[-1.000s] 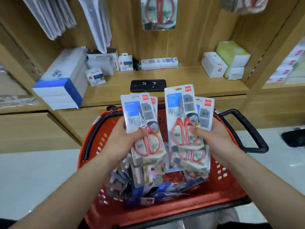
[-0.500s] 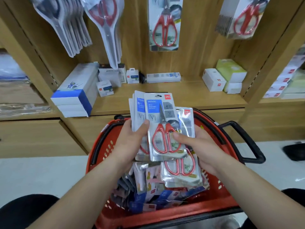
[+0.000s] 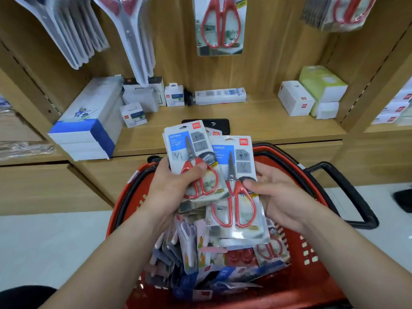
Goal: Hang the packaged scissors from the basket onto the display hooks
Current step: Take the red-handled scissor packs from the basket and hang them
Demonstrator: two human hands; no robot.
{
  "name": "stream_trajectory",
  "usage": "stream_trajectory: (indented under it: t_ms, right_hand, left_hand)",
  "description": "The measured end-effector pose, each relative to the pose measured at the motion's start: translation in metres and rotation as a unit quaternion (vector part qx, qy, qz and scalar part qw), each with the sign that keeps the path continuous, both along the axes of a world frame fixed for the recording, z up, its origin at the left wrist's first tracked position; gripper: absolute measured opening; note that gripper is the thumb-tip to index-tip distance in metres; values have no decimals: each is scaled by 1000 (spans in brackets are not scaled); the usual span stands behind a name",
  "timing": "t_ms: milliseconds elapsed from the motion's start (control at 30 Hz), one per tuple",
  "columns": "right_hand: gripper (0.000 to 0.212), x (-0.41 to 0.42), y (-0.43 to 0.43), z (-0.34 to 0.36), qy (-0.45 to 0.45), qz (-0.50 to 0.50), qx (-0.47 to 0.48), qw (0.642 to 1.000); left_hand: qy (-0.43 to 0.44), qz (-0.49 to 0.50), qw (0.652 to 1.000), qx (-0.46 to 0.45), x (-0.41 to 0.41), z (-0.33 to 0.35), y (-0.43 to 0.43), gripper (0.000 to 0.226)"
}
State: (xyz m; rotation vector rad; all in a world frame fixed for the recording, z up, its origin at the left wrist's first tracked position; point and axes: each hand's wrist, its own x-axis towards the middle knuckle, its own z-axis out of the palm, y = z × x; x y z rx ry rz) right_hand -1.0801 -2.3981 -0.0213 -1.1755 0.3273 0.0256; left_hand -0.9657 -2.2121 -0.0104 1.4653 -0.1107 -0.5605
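So the left hand is pinching a small stack of packaged scissors mid-frame, thumb pressed across the red handles on the front card, fingers tucked behind. The right hand grips another pack just beside it, lower and to the right, thumb on the handle and fingers supporting the back. The two stacks overlap a bit at the edges. My guess is they're fanned upright like this so the hang holes at the top stay free for the hooks.

Below the hands sits the red basket, lower centre, full of more packs, so plenty left to do. Up top, one red-handled pack already hangs at upper centre, another bunch at upper right. That's probably where these go.
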Motion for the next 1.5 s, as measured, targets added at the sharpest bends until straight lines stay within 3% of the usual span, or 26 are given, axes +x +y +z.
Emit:
stream_trajectory:
  t_ms: [133,300,500,700,800,933,1067,1267,1500]
  right_hand:
    - [35,11,-3,-7,22,-119,-69,990]
    - [32,11,18,-10,1,-209,-81,975]
    - [17,11,28,-7,16,-182,-106,977]
    - [25,1,19,1,35,-124,-202,971]
    - [35,-3,22,-5,51,-158,-187,968]
    - [19,-8,22,-5,18,-214,-189,958]
    - [26,-9,16,1,2,-272,-130,953]
    - [25,-9,25,-1,21,-186,-144,972]
    - [18,-6,22,3,36,-250,-95,963]
  left_hand:
    - [-15,-3,1000,-7,3,2,-3,42]
    - [-17,-24,1000,-2,-12,-5,-8,48]
    - [-35,-25,999,2,-23,-8,-6,41]
    - [1,-1,1000,-13,-22,-2,5,39]
    - [4,2,1000,-14,-23,-1,7,38]
    - [6,6,1000,-17,-23,0,8,40]
    - [-2,6,1000,-19,-24,-2,9,37]
    - [-13,-36,999,-11,-32,-4,2,35]
    - [20,-16,999,-28,-27,-4,0,32]
